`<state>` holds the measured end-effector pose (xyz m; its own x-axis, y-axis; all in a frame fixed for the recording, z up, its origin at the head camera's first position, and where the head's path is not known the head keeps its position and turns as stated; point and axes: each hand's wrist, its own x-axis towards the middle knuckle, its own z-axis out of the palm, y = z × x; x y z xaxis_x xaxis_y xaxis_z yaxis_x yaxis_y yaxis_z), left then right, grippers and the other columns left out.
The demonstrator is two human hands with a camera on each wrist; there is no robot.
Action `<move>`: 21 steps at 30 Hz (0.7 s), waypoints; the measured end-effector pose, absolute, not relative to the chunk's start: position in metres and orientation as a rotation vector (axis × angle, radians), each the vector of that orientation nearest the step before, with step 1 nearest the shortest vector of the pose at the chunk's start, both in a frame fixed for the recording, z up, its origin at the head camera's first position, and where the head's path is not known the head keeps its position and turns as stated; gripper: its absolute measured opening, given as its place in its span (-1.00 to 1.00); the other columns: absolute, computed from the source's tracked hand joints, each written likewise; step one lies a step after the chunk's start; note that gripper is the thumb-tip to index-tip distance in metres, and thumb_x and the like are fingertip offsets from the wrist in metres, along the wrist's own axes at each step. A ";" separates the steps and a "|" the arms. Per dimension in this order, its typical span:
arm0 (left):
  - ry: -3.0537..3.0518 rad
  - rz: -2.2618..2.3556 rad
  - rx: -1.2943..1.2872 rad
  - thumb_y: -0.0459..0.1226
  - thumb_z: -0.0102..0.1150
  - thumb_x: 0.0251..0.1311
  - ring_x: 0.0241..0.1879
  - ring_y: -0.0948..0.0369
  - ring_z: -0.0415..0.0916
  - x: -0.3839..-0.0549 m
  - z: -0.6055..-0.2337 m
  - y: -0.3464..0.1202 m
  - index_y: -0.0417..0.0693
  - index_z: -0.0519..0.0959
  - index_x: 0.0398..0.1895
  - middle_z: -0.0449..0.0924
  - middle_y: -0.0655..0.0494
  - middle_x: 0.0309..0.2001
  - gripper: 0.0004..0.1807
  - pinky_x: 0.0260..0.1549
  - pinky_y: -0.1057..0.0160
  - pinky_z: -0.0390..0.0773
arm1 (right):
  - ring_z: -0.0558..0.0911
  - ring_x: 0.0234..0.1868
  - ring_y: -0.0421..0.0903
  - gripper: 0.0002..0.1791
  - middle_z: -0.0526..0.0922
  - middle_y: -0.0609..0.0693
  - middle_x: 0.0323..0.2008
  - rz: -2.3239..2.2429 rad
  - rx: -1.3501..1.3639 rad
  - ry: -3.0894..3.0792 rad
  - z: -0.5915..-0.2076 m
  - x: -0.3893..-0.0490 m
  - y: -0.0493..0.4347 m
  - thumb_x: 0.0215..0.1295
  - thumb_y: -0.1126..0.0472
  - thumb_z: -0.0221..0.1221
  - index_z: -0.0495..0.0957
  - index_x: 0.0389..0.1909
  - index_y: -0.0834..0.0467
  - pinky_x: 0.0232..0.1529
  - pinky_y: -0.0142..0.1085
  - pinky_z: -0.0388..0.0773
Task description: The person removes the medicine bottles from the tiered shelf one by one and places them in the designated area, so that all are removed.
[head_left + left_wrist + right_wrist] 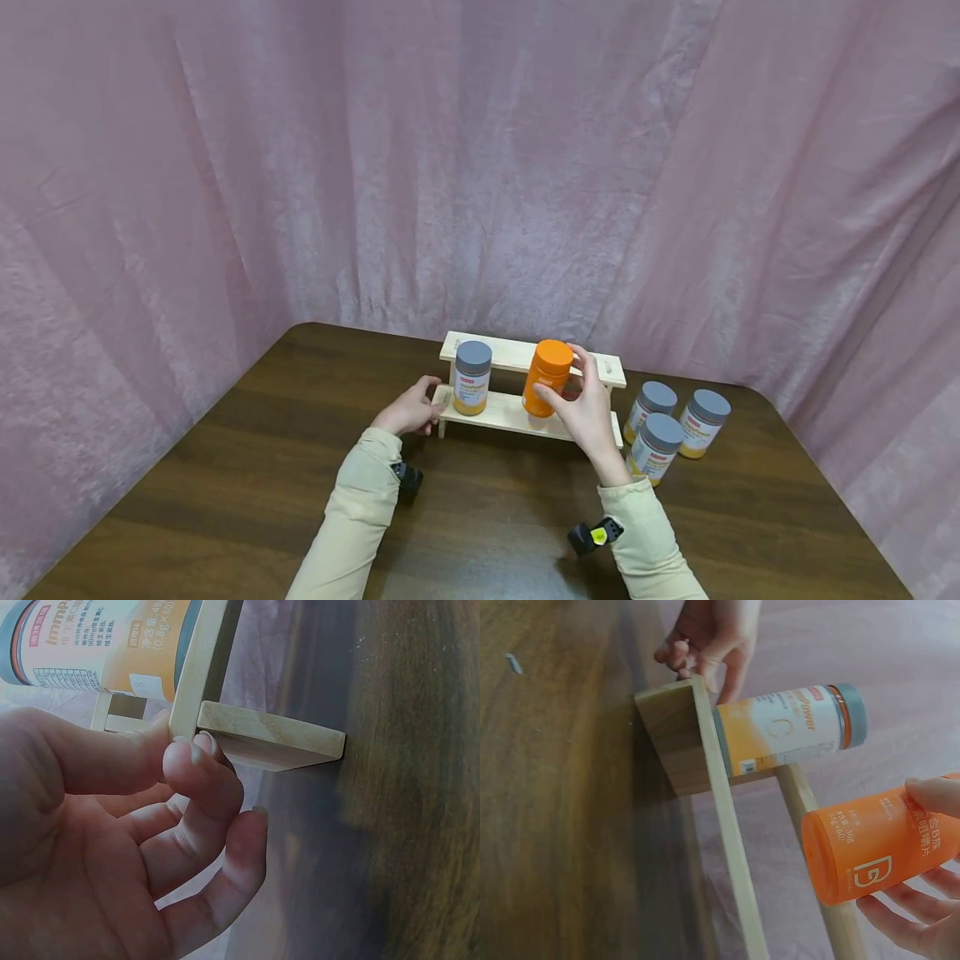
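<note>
A small two-tier wooden rack (517,415) stands mid-table. A grey-lidded bottle (472,379) with an orange and white label stands on the left of its lower shelf, and shows again in the right wrist view (780,735). My right hand (564,382) grips an orange bottle (546,377) with an orange lid, slightly tilted. That bottle hangs just above the lower shelf, right of the grey-lidded one (870,847). My left hand (431,404) holds the rack's left end. Its thumb and curled fingers (195,750) pinch the side board (199,667) above the foot block (270,739).
Three more grey-lidded bottles (649,408) (703,422) (656,448) stand on the dark wooden table (225,467) right of the rack. A pink curtain (480,167) closes in the back and sides. The table's right corner lies just beyond the bottles.
</note>
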<state>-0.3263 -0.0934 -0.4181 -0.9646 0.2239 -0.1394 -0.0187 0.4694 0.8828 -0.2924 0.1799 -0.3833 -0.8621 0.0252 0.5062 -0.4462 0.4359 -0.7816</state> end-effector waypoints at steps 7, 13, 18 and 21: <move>2.492 1.496 0.186 -0.40 -0.03 0.37 -0.71 0.29 0.28 -0.329 -0.422 -0.094 -0.27 0.05 0.41 0.31 0.09 -0.59 -0.41 -0.65 0.40 0.36 | 0.66 -0.01 0.20 -0.13 0.48 0.23 0.14 1.416 0.307 -2.222 -0.373 -0.290 0.189 0.02 0.25 0.45 0.22 0.35 0.11 -0.05 0.00 0.64; 2.488 1.497 0.185 -0.39 -0.02 0.36 -0.72 0.29 0.28 -0.330 -0.424 -0.095 -0.27 0.06 0.40 0.31 0.09 -0.60 -0.41 -0.66 0.40 0.36 | 0.65 -0.02 0.19 -0.13 0.49 0.22 0.15 1.403 0.265 -2.204 -0.366 -0.288 0.198 0.02 0.23 0.45 0.23 0.36 0.12 -0.07 -0.01 0.64; 2.490 1.495 0.183 -0.38 -0.02 0.37 -0.72 0.29 0.28 -0.331 -0.424 -0.094 -0.26 0.06 0.40 0.31 0.09 -0.59 -0.41 -0.65 0.40 0.36 | 0.63 0.00 0.19 -0.10 0.49 0.22 0.17 1.384 0.228 -2.194 -0.360 -0.287 0.209 0.02 0.21 0.45 0.21 0.38 0.13 -0.14 -0.36 0.62; 2.493 1.501 0.185 -0.39 -0.02 0.36 -0.72 0.29 0.28 -0.332 -0.425 -0.094 -0.26 0.06 0.40 0.31 0.09 -0.59 -0.41 -0.66 0.40 0.36 | 0.62 0.01 0.16 -0.12 0.50 0.20 0.16 1.384 0.206 -2.186 -0.355 -0.285 0.217 0.04 0.21 0.44 0.21 0.37 0.11 -0.22 -0.58 0.49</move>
